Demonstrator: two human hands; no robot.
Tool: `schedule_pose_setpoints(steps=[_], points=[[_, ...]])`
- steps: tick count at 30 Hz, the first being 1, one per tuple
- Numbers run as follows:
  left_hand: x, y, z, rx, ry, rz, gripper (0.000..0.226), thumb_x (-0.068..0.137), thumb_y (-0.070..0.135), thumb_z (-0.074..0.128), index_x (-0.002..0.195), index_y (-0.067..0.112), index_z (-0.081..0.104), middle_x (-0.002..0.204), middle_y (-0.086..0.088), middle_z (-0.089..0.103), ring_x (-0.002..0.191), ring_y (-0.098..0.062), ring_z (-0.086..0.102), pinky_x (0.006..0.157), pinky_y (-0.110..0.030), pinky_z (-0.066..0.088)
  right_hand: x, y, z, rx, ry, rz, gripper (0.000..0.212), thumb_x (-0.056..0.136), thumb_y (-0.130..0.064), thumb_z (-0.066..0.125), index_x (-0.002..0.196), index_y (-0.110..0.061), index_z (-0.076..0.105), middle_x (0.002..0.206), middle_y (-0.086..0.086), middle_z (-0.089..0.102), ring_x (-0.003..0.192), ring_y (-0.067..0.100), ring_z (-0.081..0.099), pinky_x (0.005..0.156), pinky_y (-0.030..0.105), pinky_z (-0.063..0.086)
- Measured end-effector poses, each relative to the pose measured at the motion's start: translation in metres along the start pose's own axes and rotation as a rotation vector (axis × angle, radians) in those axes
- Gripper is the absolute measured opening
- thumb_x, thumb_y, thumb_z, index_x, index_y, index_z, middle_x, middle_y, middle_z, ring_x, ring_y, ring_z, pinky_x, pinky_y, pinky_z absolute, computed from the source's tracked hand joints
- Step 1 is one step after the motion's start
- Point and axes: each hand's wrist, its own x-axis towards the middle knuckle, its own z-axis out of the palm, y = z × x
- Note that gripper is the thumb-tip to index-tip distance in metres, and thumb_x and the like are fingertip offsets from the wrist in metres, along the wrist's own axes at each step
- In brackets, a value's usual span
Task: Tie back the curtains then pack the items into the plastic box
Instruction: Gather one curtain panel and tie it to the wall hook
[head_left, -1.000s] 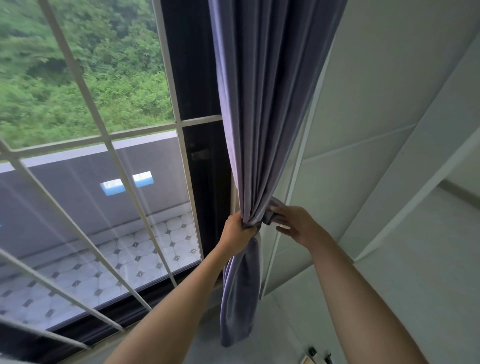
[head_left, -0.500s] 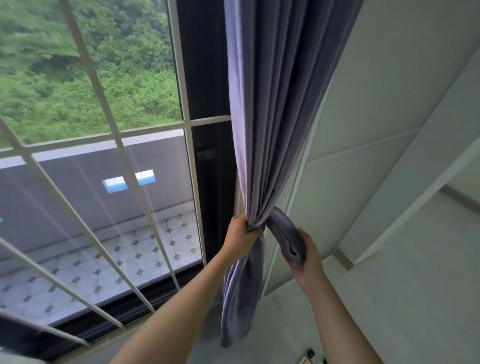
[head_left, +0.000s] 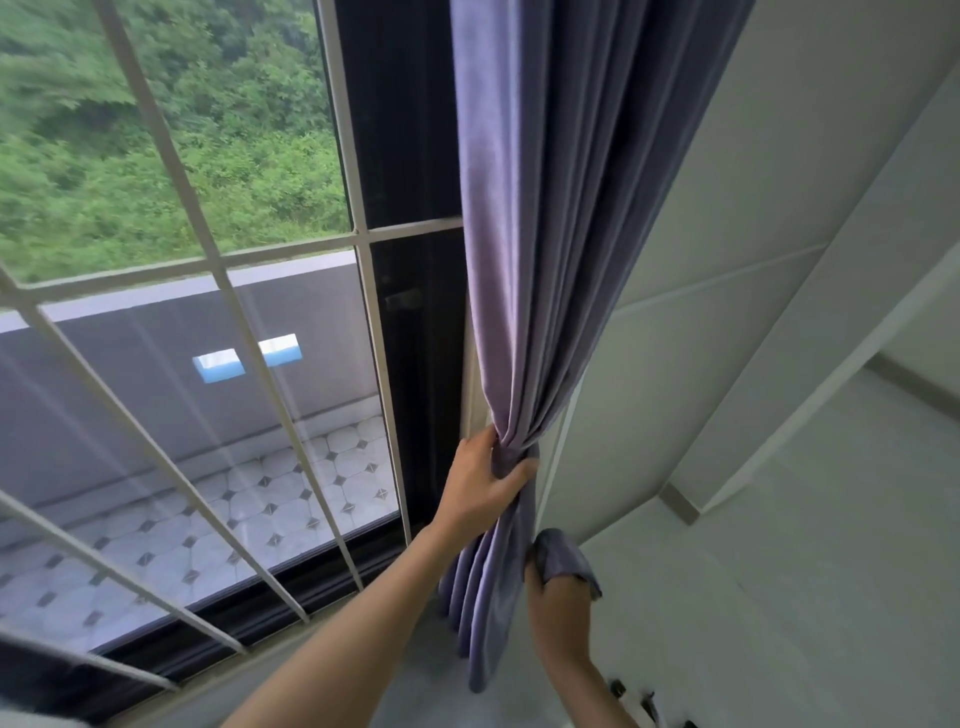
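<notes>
A purple-grey curtain (head_left: 545, 218) hangs beside the window, gathered into a bunch at waist height. My left hand (head_left: 480, 483) clamps that bunch, fingers wrapped around the folds. Below and to the right, my right hand (head_left: 558, 608) holds a strip of the same purple fabric (head_left: 563, 561), the tie-back end, pulled down away from the bunch. The curtain's lower tail (head_left: 488, 623) hangs loose between my arms. No plastic box is in view.
A window with white bars (head_left: 228, 291) fills the left, with a tiled balcony and greenery outside. A dark frame post (head_left: 410, 260) stands just left of the curtain. White wall panels (head_left: 727, 260) rise on the right. Small dark items (head_left: 631, 696) lie on the floor.
My right hand has dropped from the gathered bunch to well below it, drawing the fabric strip down. My left hand stays clamped on the bunch.
</notes>
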Motion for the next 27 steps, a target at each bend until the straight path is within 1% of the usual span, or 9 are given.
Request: schedule_pose_setpoints(steps=[2, 4, 8, 11, 14, 17, 20, 23, 27], points=[[-0.002, 0.002, 0.003, 0.073, -0.013, -0.001, 0.050, 0.075, 0.053, 0.068, 0.115, 0.028, 0.049, 0.105, 0.014, 0.054, 0.101, -0.008, 0.044, 0.086, -0.023, 0.042, -0.010, 0.001, 0.006, -0.003, -0.074, 0.066, 0.047, 0.095, -0.047, 0.043, 0.111, -0.008, 0.064, 0.104, 0.011, 0.065, 0.098, 0.023, 0.061, 0.080, 0.021, 0.039], [-0.005, 0.003, 0.005, 0.149, -0.020, -0.016, 0.064, 0.073, 0.050, 0.072, 0.124, 0.026, 0.041, 0.111, 0.014, 0.048, 0.106, -0.008, 0.040, 0.088, -0.019, 0.039, -0.016, -0.004, 0.010, -0.004, -0.046, 0.045, 0.075, 0.087, -0.068, 0.032, 0.111, -0.004, 0.065, 0.093, 0.008, 0.063, 0.092, 0.022, 0.062, 0.077, 0.021, 0.041], [-0.004, 0.003, 0.001, 0.187, -0.031, -0.001, 0.053, 0.082, 0.014, 0.059, 0.130, 0.014, 0.036, 0.115, -0.001, 0.053, 0.104, -0.020, 0.046, 0.088, -0.030, 0.046, -0.024, -0.013, 0.012, -0.044, -0.090, -0.312, 0.029, 0.095, -0.042, 0.053, 0.104, -0.017, 0.066, 0.090, -0.013, 0.065, 0.085, -0.013, 0.055, 0.075, -0.002, 0.039], [0.001, 0.006, -0.011, 0.220, -0.115, 0.006, 0.057, 0.078, -0.004, 0.044, 0.131, 0.013, 0.036, 0.098, -0.007, 0.056, 0.087, -0.029, 0.053, 0.072, -0.032, 0.046, -0.023, -0.002, 0.011, -0.128, -0.378, -0.265, 0.045, 0.087, -0.059, 0.048, 0.120, -0.030, 0.058, 0.113, -0.024, 0.054, 0.103, -0.013, 0.048, 0.088, -0.003, 0.027], [0.006, 0.005, -0.022, 0.258, -0.174, -0.008, 0.063, 0.079, -0.008, 0.041, 0.138, 0.013, 0.033, 0.098, -0.012, 0.058, 0.085, -0.030, 0.055, 0.072, -0.032, 0.047, -0.006, 0.004, 0.006, -0.146, -0.186, -0.181, 0.023, 0.085, -0.044, 0.056, 0.066, -0.031, 0.056, 0.067, -0.013, 0.060, 0.063, -0.001, 0.054, 0.066, 0.023, 0.043], [0.010, 0.002, -0.031, 0.311, -0.226, -0.003, 0.070, 0.081, -0.008, 0.040, 0.146, 0.015, 0.023, 0.098, -0.015, 0.057, 0.083, -0.028, 0.054, 0.070, -0.030, 0.046, 0.013, -0.014, -0.011, -0.018, 0.195, -0.179, 0.023, 0.075, -0.033, 0.050, 0.055, -0.022, 0.044, 0.052, -0.005, 0.047, 0.047, 0.004, 0.042, 0.048, 0.024, 0.029], [0.011, 0.001, -0.038, 0.312, -0.295, -0.005, 0.077, 0.082, -0.010, 0.040, 0.148, 0.019, 0.015, 0.113, -0.014, 0.059, 0.095, -0.029, 0.058, 0.078, -0.031, 0.049, 0.034, -0.037, -0.024, 0.061, 0.288, -0.270, 0.016, 0.078, -0.035, 0.053, 0.070, -0.021, 0.050, 0.068, -0.003, 0.053, 0.061, 0.012, 0.050, 0.054, 0.026, 0.038], [0.010, -0.001, -0.039, 0.313, -0.321, 0.000, 0.076, 0.081, -0.011, 0.042, 0.147, 0.022, 0.019, 0.118, -0.013, 0.060, 0.099, -0.028, 0.059, 0.083, -0.035, 0.052, 0.053, -0.060, -0.024, 0.071, 0.025, -0.335, 0.036, 0.085, -0.034, 0.067, 0.117, -0.026, 0.052, 0.115, -0.013, 0.051, 0.100, -0.003, 0.052, 0.080, 0.009, 0.043], [0.008, -0.002, -0.040, 0.279, -0.322, 0.021, 0.070, 0.085, -0.003, 0.050, 0.145, 0.020, 0.024, 0.118, -0.010, 0.061, 0.100, -0.027, 0.061, 0.084, -0.033, 0.052, 0.062, -0.079, -0.018, 0.192, -0.226, -0.253, 0.056, 0.088, -0.029, 0.067, 0.135, -0.039, 0.038, 0.107, -0.025, 0.053, 0.087, -0.015, 0.053, 0.067, -0.003, 0.040]])
